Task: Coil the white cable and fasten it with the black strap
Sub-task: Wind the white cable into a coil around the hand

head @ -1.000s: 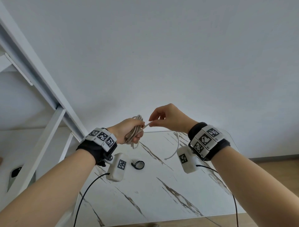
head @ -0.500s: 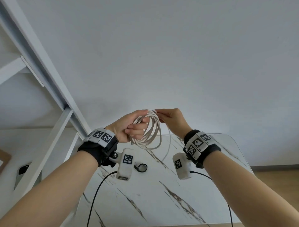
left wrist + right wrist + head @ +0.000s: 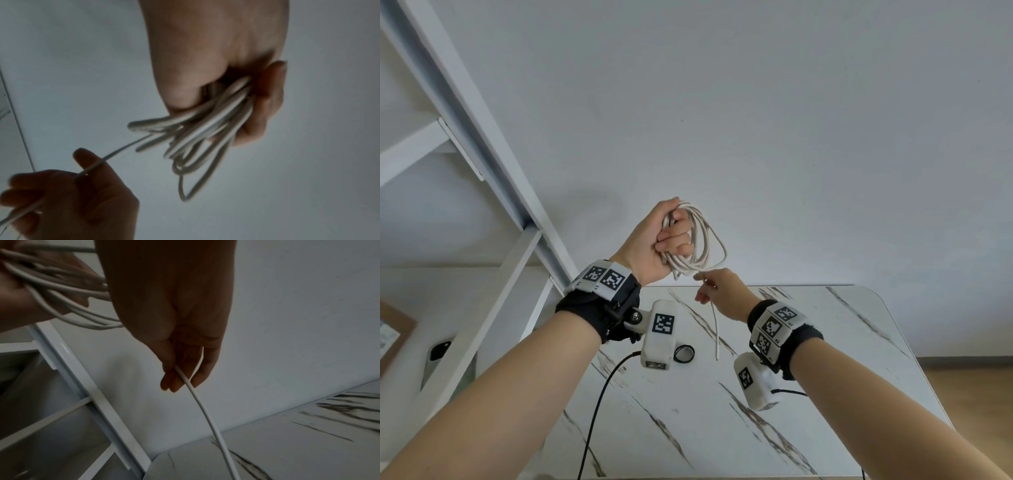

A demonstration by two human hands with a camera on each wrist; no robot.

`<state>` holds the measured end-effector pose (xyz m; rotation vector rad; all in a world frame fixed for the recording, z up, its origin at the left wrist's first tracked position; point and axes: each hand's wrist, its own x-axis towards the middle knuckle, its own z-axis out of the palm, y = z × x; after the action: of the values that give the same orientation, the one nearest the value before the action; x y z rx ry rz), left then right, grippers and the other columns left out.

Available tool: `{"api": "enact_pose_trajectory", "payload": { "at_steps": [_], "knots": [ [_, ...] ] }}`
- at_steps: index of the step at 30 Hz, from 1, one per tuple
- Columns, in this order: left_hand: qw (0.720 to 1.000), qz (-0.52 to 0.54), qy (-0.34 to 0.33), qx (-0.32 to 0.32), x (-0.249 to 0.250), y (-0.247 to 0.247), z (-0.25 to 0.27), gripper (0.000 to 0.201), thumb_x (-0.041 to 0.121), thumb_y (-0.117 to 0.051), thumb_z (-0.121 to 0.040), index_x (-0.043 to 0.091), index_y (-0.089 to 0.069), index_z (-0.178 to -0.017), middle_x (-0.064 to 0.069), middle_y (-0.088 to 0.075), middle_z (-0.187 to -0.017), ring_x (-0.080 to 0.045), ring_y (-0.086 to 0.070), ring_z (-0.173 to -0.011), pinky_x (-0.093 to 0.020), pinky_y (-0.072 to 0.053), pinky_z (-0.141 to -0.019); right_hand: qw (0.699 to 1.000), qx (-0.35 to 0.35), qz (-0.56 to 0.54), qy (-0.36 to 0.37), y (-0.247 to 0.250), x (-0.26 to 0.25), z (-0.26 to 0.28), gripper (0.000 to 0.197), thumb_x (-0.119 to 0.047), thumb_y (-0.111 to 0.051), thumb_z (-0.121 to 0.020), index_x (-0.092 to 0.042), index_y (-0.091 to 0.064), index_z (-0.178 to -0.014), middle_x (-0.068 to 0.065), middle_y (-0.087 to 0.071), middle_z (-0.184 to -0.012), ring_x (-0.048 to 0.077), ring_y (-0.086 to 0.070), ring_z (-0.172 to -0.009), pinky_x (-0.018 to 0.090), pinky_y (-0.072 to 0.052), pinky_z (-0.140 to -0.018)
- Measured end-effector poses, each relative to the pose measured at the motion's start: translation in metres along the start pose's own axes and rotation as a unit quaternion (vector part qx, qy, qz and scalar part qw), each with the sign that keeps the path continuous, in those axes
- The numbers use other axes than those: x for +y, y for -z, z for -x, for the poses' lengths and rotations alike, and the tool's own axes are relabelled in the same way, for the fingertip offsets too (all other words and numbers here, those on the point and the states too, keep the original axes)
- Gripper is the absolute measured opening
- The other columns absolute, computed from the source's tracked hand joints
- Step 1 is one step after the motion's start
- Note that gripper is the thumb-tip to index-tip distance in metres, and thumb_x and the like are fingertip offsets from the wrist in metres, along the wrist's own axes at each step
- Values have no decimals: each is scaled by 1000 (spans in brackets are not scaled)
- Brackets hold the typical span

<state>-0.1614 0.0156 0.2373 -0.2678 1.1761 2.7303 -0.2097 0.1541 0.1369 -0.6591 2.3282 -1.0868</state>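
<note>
The white cable (image 3: 700, 240) is held raised above the marble table (image 3: 842, 342), most of it already gathered into several loops that are clamped in the fist of the left hand (image 3: 654, 245), whose fingers are curled round the bundle. From the lower edge of the loops a free tail descends, its long axis close to vertical and its end hanging just above the tabletop. This tail is pinched near its upper part between thumb and fingertips of the right hand (image 3: 717, 291), which lies directly below and slightly right of the coil, nearly touching it; the right hand is thus the nearer to the loose length, and the next turn is judged to require that the tail be carried upward into the left fist. The black strap (image 3: 684, 353) is seen as a small ring lying on the table, below both hands and beside the left wrist camera (image 3: 659, 337), untouched. A white shelf frame (image 3: 482, 144) stands to the left, well apart from the cable's path.
</note>
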Motion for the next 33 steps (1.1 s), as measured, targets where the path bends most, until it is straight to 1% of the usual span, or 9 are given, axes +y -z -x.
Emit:
{"api": "enact_pose_trajectory", "payload": {
  "at_steps": [3, 8, 11, 15, 20, 23, 26, 30, 33],
  "knots": [
    [998, 31, -35, 39, -2, 5, -6, 37, 34, -40, -97, 18, -40, -64, 7, -29, -38, -5, -28, -29, -17, -31, -37, 996, -63, 55, -8, -8, -2, 6, 41, 4, -37, -91, -4, -48, -129, 12, -73, -98, 15, -62, -75, 30, -53, -83],
    [992, -26, -63, 108, -4, 15, -12, 30, 22, -42, -98, 15, -39, -69, 3, -39, -47, -10, -38, -39, -20, -37, -47, 982, -116, 144, 31, -14, -10, 15, 36, 4, -38, -90, -3, -52, -123, 8, -72, -103, 15, -58, -74, 30, -52, -76],
    [980, -129, -73, 134, -9, 24, -13, 29, 18, -41, -98, 14, -35, -70, 0, -42, -47, -13, -41, -41, -24, -38, -48, 976, -108, 181, 55, -10, -18, 20, 36, 0, -36, -93, -7, -54, -124, 5, -72, -106, 19, -59, -81, 28, -48, -76],
    [950, -255, -83, 161, -18, 36, -12, 34, 20, -39, -100, 13, -35, -68, 0, -43, -51, -14, -44, -44, -26, -38, -50, 962, -101, 242, 81, -6, -24, 23, 43, 5, -34, -89, -10, -56, -122, 1, -71, -107, 23, -61, -98, 33, -50, -84],
    [949, -240, -82, 187, -23, 43, -9, 34, 21, -39, -101, 12, -37, -68, 0, -46, -52, -15, -47, -47, -27, -39, -53, 951, -105, 268, 115, -5, -29, 26, 44, 6, -37, -88, -16, -57, -121, 0, -72, -102, 19, -61, -91, 35, -52, -82],
    [953, -203, -88, 209, -23, 45, -7, 31, 23, -40, -100, 12, -42, -72, -4, -51, -59, -16, -57, -52, -28, -46, -59, 948, -106, 266, 135, -6, -33, 29, 46, 4, -38, -90, -21, -57, -124, 2, -71, -99, 18, -60, -86, 34, -52, -80],
    [962, -154, -79, 212, -25, 44, -3, 29, 23, -41, -100, 11, -42, -74, -6, -55, -61, -18, -65, -54, -30, -51, -60, 949, -85, 261, 156, -7, -36, 31, 43, 4, -38, -92, -19, -57, -124, 4, -71, -97, 21, -62, -87, 34, -50, -78],
    [956, -213, -8, 200, -32, 43, 4, 29, 27, -42, -100, 5, -47, -81, -10, -60, -72, -21, -64, -55, -32, -52, -55, 957, -35, 215, 194, -2, -45, 32, 13, -5, -48, -92, -8, -57, -101, 7, -72, -91, 28, -63, -80, 37, -51, -72],
    [946, -263, 8, 191, -34, 44, 7, 33, 26, -44, -99, 6, -50, -72, -10, -57, -70, -24, -55, -58, -32, -46, -56, 952, -15, 219, 212, 4, -50, 34, 9, -17, -59, -89, -9, -61, -94, 7, -72, -89, 28, -64, -79, 41, -52, -73]
  ]
}}
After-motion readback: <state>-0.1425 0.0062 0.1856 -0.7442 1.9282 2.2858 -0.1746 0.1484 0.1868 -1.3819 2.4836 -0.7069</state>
